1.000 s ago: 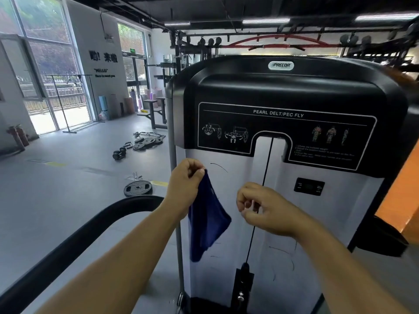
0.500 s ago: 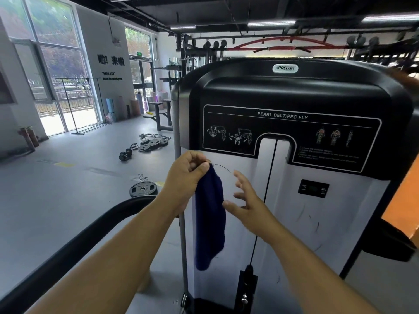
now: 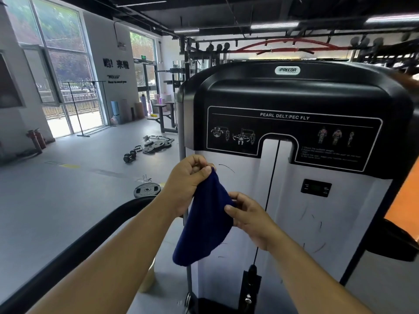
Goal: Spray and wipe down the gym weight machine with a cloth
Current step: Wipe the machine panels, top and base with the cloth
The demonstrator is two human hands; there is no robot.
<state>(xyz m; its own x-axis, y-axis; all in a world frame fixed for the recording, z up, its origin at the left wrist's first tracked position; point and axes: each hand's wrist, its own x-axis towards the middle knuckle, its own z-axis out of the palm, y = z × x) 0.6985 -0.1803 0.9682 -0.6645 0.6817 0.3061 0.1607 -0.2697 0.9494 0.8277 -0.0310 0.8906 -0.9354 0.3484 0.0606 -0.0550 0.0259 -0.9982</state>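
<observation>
Head view: I see both hands raised in front of the weight machine (image 3: pixel 283 91), with the cloth between them.
Left hand (image 3: pixel 189 177): pinches the top corner of the blue cloth (image 3: pixel 204 223) between thumb and curled fingers.
Right hand (image 3: pixel 251 217): thumb and fingers pinch the cloth's right edge, about mid-height.
Cloth position: it hangs from the left pinch towards 6 o'clock, long axis near vertical, lower end loose and bunched; it sits in front of the white panel (image 3: pixel 340 211), and I cannot tell whether it touches.
Key relation: the panel lies at 12 to 2 o'clock from the cloth; the right hand is the nearer to it.
Marks: dark scuffs on the panel at 3 o'clock from the right hand.
Spray bottle: none in view.
Assessment: I judge the cloth is being readied; wiping not yet begun.
</observation>
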